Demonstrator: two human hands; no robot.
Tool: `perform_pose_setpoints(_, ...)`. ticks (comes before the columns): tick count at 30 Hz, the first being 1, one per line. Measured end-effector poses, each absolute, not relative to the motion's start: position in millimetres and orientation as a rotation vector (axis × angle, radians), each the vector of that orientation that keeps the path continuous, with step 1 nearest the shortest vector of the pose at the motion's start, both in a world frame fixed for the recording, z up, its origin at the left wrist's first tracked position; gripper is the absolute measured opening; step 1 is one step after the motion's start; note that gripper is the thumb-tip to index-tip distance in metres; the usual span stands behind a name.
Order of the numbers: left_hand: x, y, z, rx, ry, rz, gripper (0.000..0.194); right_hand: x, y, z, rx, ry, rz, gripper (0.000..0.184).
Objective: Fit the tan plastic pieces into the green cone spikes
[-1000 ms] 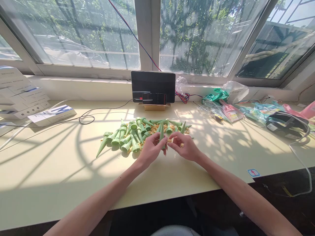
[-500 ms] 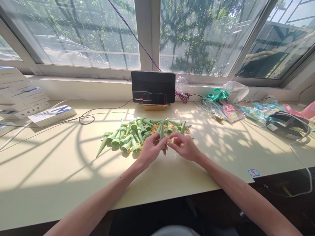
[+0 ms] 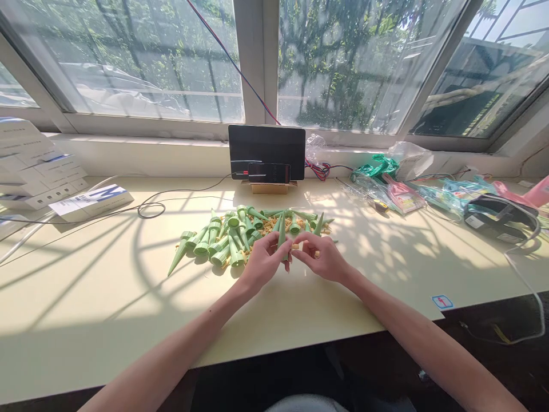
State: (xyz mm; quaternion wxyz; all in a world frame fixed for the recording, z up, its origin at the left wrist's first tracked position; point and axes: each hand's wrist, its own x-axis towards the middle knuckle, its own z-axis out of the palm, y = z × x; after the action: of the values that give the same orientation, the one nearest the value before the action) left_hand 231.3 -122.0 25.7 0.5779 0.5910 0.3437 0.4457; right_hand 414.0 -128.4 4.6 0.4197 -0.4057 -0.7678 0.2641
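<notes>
My left hand (image 3: 266, 257) is closed around a green plastic cone-shaped spike (image 3: 282, 230), held with its pointed tip up. Close beside it, my right hand (image 3: 321, 255) has thumb and forefinger pinched at the spike's lower side. A small tan piece seems to be between those fingertips, mostly hidden. Just beyond the hands lies a heap of similar green spikes (image 3: 219, 243), some with ribbed collars and open ends. Small tan pieces (image 3: 269, 225) are scattered among them. Another spike (image 3: 319, 224) points up behind my right hand.
A black tablet (image 3: 266, 146) with a phone (image 3: 269, 172) before it stands on a small cardboard support. White boxes (image 3: 40, 166) are stacked at left, with a cable across the table. Plastic-bagged items (image 3: 403, 194) and a black device (image 3: 497, 217) lie at right.
Both hands stay almost in place. The tan piece at my right fingertips shows less than before; the right fingers have shifted very slightly against the spike.
</notes>
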Motion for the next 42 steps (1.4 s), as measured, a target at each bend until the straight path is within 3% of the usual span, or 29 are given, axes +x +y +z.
perform_pose_setpoints(7,230.7,-119.4,20.2,1.382,0.798,1.05,0.03,413.7,-126.4,4.5,-1.02,-1.945,0.611,0.031)
perform_pose_setpoints(24,230.5,-119.7,20.3,1.39,0.801,1.036,0.03,414.5,-126.1,1.8,-1.0,-1.94,0.629,0.024)
perform_pose_setpoints(42,230.7,-119.1,18.9,1.371,0.785,1.032,0.029,414.7,-126.3,2.8,-1.02,-1.943,0.644,0.031)
